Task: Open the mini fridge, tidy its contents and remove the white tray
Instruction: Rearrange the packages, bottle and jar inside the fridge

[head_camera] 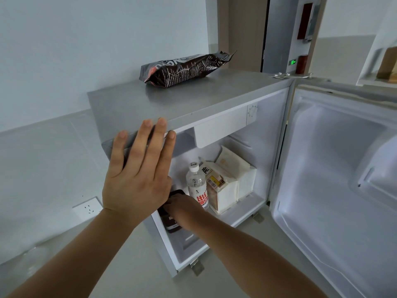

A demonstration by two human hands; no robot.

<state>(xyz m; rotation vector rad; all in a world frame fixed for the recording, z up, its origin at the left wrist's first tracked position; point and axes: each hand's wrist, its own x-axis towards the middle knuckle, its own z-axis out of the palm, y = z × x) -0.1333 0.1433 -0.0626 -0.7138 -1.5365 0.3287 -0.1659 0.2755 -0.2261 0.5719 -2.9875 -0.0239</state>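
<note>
The grey mini fridge (193,100) stands open, its door (335,190) swung out to the right. My left hand (137,175) lies flat with fingers spread against the fridge's top front edge. My right hand (182,209) reaches inside at the lower left and grips a dark bottle (171,224). Beside it stands a clear water bottle (196,186) with a red label. A white carton (221,190) and a white packet (242,173) stand further right. A white compartment (219,130) hangs under the fridge ceiling. No separate white tray is identifiable.
A dark snack bag (182,68) lies on top of the fridge. A wall socket (88,208) sits low on the left wall. The floor is pale grey. A brown door frame (242,33) stands behind the fridge.
</note>
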